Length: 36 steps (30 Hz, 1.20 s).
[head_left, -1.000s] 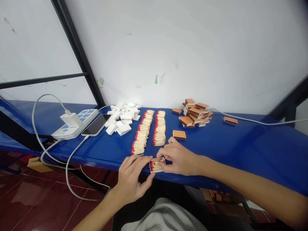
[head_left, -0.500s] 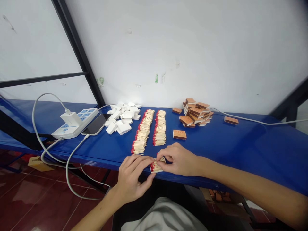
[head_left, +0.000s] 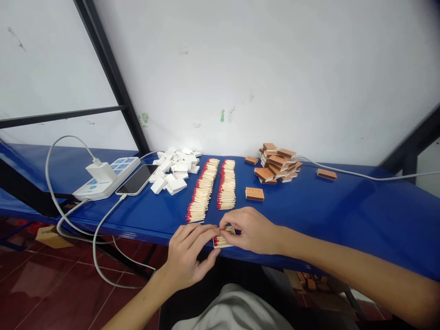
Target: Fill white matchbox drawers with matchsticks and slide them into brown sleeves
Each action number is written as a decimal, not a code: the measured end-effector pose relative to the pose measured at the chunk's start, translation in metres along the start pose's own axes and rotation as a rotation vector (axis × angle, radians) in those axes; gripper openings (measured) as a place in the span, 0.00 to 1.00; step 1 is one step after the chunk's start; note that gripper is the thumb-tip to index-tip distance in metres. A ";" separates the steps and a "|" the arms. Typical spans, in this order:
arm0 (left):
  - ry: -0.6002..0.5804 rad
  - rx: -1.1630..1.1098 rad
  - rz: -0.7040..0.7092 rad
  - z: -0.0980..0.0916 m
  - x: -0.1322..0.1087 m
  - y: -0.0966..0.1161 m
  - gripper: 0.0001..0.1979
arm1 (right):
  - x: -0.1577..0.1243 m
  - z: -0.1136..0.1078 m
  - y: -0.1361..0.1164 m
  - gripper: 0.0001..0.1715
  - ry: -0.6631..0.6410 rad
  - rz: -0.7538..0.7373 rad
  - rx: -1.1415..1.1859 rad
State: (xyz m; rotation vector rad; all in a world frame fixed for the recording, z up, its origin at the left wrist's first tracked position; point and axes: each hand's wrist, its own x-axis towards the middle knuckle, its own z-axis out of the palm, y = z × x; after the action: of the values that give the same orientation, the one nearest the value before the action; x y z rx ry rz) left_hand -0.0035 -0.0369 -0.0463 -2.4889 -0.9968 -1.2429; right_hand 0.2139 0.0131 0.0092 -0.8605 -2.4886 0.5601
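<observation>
A white matchbox tray (head_left: 224, 246) filled with red-tipped matches sits at the front edge of the blue table. My left hand (head_left: 190, 252) steadies its left end, fingertips at the upper corner and thumb at the lower one. Over the tray, my right hand (head_left: 249, 231) has thumb and forefinger pinched on matches; the fingers hide part of the tray. Just beyond lie two long rows of loose matches, a left row (head_left: 204, 188) and a right row (head_left: 227, 185), heads pointing left.
White empty-looking trays (head_left: 175, 169) are heaped at the back left. Brown matchboxes (head_left: 277, 162) are piled at the back right, with a single matchbox (head_left: 255, 194) in front. A phone (head_left: 137, 179), a power strip (head_left: 106, 181) and a white cable (head_left: 99, 238) occupy the left side.
My right thumb and fingers have shifted slightly over the tray, and the red match head above its rim no longer shows. My left hand keeps its place.
</observation>
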 end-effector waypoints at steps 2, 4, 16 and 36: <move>-0.011 0.004 0.004 0.000 -0.001 -0.001 0.14 | -0.001 0.001 0.001 0.07 0.011 -0.015 0.007; -0.011 0.013 0.007 0.001 -0.002 -0.002 0.15 | -0.002 0.001 0.002 0.08 0.026 -0.047 0.016; -0.023 0.020 0.029 0.001 -0.002 -0.003 0.13 | -0.003 -0.004 0.005 0.10 0.096 -0.177 0.007; -0.043 0.031 0.047 0.001 -0.003 -0.005 0.12 | -0.005 -0.008 0.010 0.06 0.036 -0.130 0.022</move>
State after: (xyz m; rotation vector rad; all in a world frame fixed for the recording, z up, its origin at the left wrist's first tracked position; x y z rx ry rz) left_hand -0.0072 -0.0346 -0.0493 -2.5098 -0.9547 -1.1563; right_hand 0.2258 0.0191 0.0091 -0.6885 -2.4792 0.5213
